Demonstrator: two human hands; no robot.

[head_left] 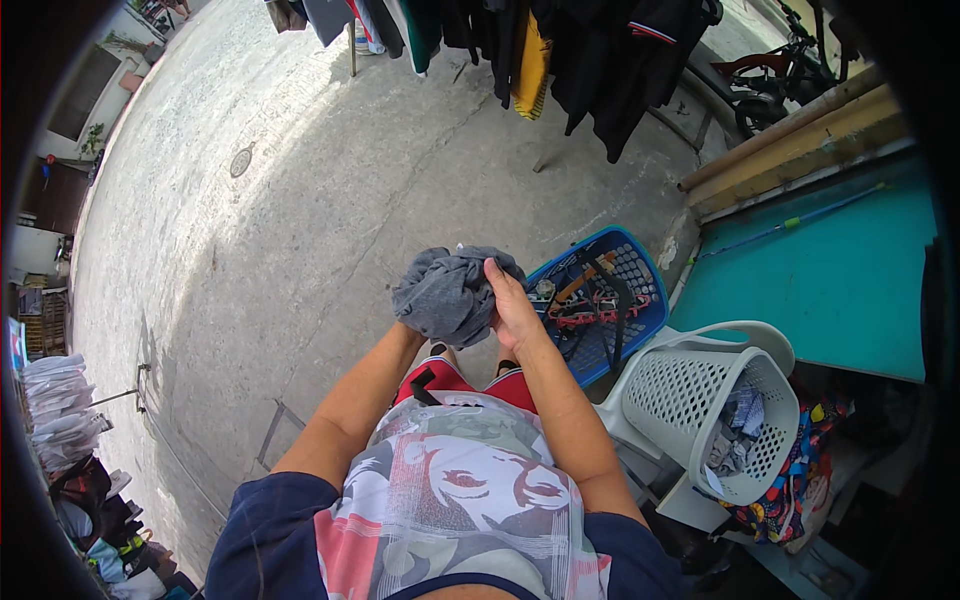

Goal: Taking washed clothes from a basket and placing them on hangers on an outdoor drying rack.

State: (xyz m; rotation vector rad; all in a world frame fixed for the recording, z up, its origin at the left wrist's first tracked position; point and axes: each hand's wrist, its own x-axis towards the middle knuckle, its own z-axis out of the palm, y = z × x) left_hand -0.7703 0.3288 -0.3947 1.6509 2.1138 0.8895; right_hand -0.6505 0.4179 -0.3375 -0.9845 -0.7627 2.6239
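Note:
A bunched dark grey garment (440,295) is held up in front of my body, above the concrete ground. My right hand (513,308) grips its right side, thumb pointing up along the folds. Under its lower left part is my left hand (411,333), holding it from below, with the fingers hidden by the cloth. What kind of garment it is cannot be made out. Close to my right hand stands a blue plastic basket (655,275) holding red clip hangers (598,309) and dark straps.
At right, a white perforated laundry basket (672,388) with crumpled clothes lies tilted on a white plastic chair (622,412). Dark clothes (600,60) hang from a rack ahead. A teal panel (815,270) with a blue pole is farther right. More hanging clothes (62,410) are at left.

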